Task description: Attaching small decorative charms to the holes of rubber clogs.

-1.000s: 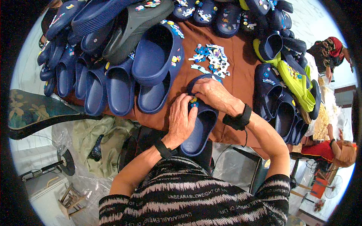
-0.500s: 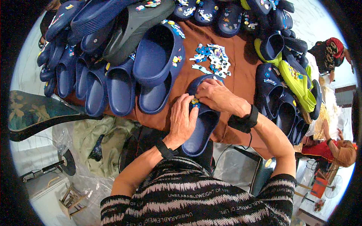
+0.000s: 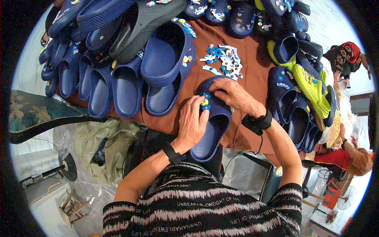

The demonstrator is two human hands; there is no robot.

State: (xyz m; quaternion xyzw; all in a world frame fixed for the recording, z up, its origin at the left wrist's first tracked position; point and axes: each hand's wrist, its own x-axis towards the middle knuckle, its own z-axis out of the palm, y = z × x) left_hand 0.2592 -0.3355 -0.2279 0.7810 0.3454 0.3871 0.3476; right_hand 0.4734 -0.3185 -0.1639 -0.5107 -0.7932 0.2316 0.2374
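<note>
both hands, left (image 3: 192,123) and right (image 3: 233,96), clamp a navy clog (image 3: 213,122) at the surface (image 3: 252,59) edge. pressing its small charm (image 3: 205,102) could tip the overhanging clog off.

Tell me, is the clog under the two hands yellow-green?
No, the clog that the left hand and the right hand press on is navy blue; the yellow-green clog lies apart on the right.

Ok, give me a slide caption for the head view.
Both hands, left hand and right hand, press small charms onto a navy clog at the brown table edge.
</note>
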